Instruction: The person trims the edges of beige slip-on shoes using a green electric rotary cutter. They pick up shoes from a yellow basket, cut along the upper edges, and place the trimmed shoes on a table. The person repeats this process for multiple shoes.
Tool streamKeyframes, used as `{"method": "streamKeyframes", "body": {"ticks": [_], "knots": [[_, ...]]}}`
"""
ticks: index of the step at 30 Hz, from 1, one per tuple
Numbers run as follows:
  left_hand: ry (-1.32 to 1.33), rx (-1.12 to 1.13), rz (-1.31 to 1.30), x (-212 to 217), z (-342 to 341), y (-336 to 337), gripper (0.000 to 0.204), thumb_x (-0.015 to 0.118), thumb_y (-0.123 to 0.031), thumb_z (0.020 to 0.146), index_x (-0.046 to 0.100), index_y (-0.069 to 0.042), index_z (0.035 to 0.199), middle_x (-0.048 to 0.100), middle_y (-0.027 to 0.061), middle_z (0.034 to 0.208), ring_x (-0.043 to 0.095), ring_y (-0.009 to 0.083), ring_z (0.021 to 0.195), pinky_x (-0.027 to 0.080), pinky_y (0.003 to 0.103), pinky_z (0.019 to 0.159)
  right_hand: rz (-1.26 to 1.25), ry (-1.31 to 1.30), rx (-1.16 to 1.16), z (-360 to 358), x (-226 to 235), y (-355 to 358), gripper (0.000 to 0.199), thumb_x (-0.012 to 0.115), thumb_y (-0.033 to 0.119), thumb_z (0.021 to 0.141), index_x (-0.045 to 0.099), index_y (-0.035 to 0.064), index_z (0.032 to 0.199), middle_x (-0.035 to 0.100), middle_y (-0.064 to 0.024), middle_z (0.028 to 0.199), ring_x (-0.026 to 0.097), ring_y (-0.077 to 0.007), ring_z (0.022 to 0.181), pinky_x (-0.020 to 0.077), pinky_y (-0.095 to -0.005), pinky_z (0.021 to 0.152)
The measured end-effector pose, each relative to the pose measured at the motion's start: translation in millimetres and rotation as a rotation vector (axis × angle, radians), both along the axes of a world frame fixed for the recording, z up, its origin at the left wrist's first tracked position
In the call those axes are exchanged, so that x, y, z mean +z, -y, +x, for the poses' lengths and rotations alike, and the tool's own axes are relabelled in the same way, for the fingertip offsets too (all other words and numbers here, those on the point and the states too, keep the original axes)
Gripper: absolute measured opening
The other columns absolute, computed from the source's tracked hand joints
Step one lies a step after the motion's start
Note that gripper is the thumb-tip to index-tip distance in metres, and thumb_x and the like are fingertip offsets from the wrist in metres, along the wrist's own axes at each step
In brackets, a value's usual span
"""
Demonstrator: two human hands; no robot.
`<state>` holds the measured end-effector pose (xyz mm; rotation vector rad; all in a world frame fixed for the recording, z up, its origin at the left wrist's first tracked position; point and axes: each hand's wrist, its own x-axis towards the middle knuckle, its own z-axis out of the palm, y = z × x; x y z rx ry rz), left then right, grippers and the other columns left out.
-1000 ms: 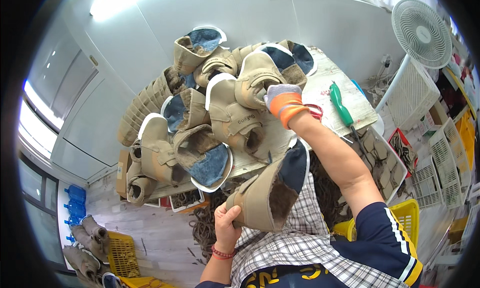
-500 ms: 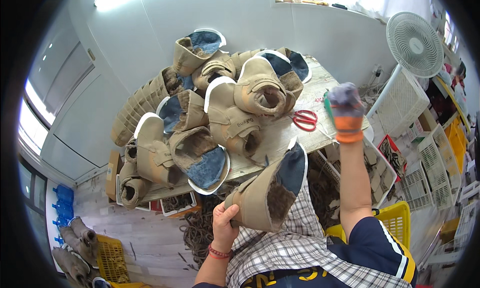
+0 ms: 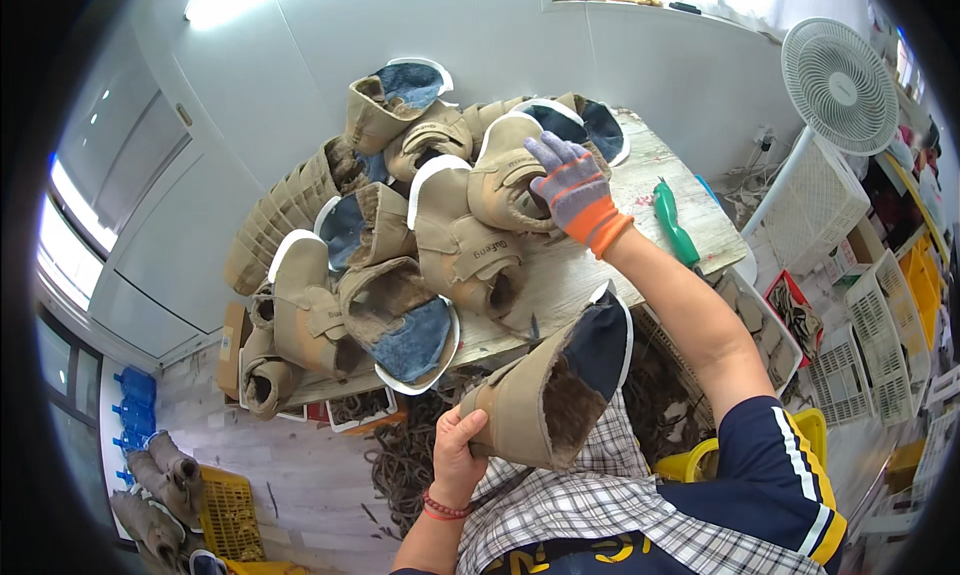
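Note:
Low in front of me, my left hand (image 3: 462,445) is closed on a beige shoe upper (image 3: 505,415) with brown fleece lining and a dark blue, white-edged back part. My right hand (image 3: 572,183), in a grey and orange knitted glove, reaches over the table with its fingers stretched out. It is right beside another beige shoe upper (image 3: 500,200) on the pile; whether they touch I cannot tell. A green-handled tool (image 3: 675,225) with a small dark tip lies on the table (image 3: 640,175) to the right of this hand.
Several more uppers (image 3: 310,295) are heaped across the table's left and middle. A white fan (image 3: 838,85) stands at the back right. Brown scraps (image 3: 400,465) lie on the floor beneath. Yellow baskets (image 3: 228,515) and white crates (image 3: 840,375) stand around.
My right hand has swung left from the green-handled tool to the pile, and its fist has unfolded. The red scissors are now hidden behind my right wrist. The held upper has shifted slightly right.

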<state>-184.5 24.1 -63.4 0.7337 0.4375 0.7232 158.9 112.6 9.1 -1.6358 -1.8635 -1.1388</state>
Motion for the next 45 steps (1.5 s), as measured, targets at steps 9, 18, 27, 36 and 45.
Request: {"method": "streamKeyframes", "body": {"ticks": [9, 18, 27, 36, 45], "knots": [[0.02, 0.029, -0.058, -2.6, -4.2, -9.3, 0.037, 0.061, -0.018, 0.087, 0.058, 0.007, 0.114, 0.066, 0.0125, 0.106, 0.064, 0.0197, 0.093, 0.051, 0.031, 0.084, 0.094, -1.408, 0.545, 0.1, 23.5, 51.0, 0.006, 0.068, 0.001, 0.079, 0.064, 0.0047, 0.081, 0.066, -0.0026, 0.08, 0.06, -0.0098, 0.075, 0.0489, -0.0243, 0.069], [-0.017, 0.099, -0.1, -36.7, 34.5, -19.1, 0.035, 0.055, -0.017, 0.09, 0.058, 0.005, 0.116, 0.063, 0.0113, 0.113, 0.06, 0.0199, 0.102, 0.045, 0.033, 0.092, 0.054, -2.039, 0.567, -7.5, -0.3, 55.6, 0.003, 0.054, 0.006, 0.092, 0.051, 0.004, 0.09, 0.058, -0.0057, 0.073, 0.056, -0.0142, 0.056, 0.0513, -0.0267, 0.053], [0.018, 0.188, -0.151, -34.1, 75.8, -35.7, 0.035, 0.056, -0.019, 0.092, 0.055, 0.002, 0.12, 0.06, 0.0105, 0.119, 0.057, 0.0242, 0.109, 0.044, 0.04, 0.097, -0.169, -2.142, 0.494, 0.6, 14.8, 63.8, 0.006, 0.055, 0.005, 0.09, 0.051, 0.0084, 0.087, 0.054, -0.0028, 0.071, 0.038, -0.0053, 0.045, 0.029, -0.0205, 0.038], [0.068, 0.184, -0.019, 7.8, 103.2, -46.9, 0.033, 0.057, -0.017, 0.09, 0.058, 0.001, 0.117, 0.062, 0.0099, 0.113, 0.06, 0.0224, 0.103, 0.046, 0.037, 0.092, 0.429, -2.194, 0.68, 55.0, 89.5, 81.8, 0.019, 0.036, 0.002, 0.091, 0.053, 0.0084, 0.086, 0.049, -0.0037, 0.061, 0.03, -0.0104, 0.039, 0.0235, -0.0254, 0.035], [-0.801, 0.376, 0.823, -29.0, 203.2, -149.2, 0.046, 0.068, -0.028, 0.083, 0.052, 0.005, 0.112, 0.055, 0.0199, 0.112, 0.052, 0.0318, 0.107, 0.042, 0.04, 0.09, 0.43, -2.095, 0.907, 76.5, 135.4, 118.8, 0.016, 0.036, 0.0, 0.09, 0.049, 0.0041, 0.081, 0.05, -0.0057, 0.069, 0.029, -0.0102, 0.048, 0.0243, -0.0243, 0.042]]}}
